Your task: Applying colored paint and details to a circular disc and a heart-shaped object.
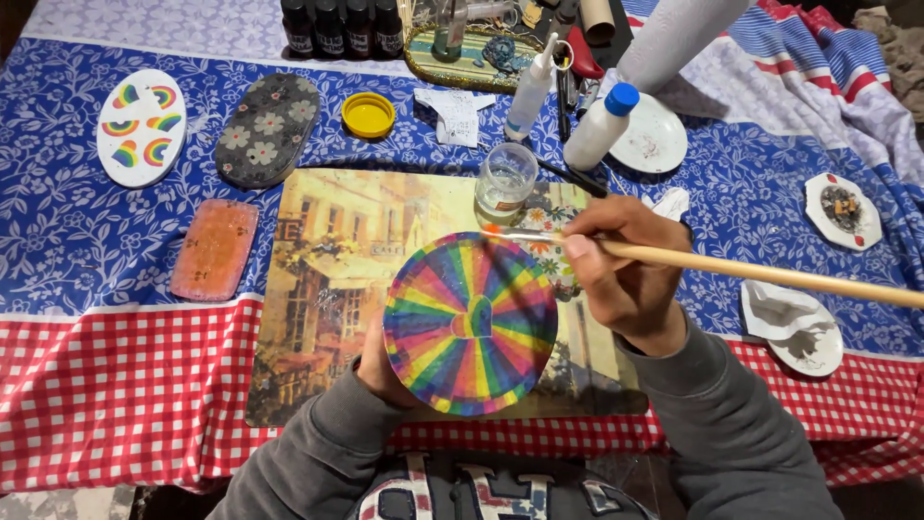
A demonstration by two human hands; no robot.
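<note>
The left hand (380, 371) props up a round disc (470, 323) painted in rainbow wedges, its fingers hidden behind the disc so only the thumb side shows at the lower left rim; they seem clamped on that edge, gripping from underneath. The disc sits tilted toward the camera, above a picture placemat (327, 279) and just below the fingertips of the right hand (621, 265). Those fingers are pinched together around a long wooden paintbrush (770, 274), whose bristle tip lies just past them, touching the disc's upper rim. A glass of water (505, 181) stands just beyond the brush tip, and two white squeeze bottles (599, 127) lie farther out. The disc looks thin, stiff and light, likely easy to hold one-handed, but its painted face may be wet and smear-prone, so the bare back and outer rim look like the safest places to grip, as the left fingers do now
</note>
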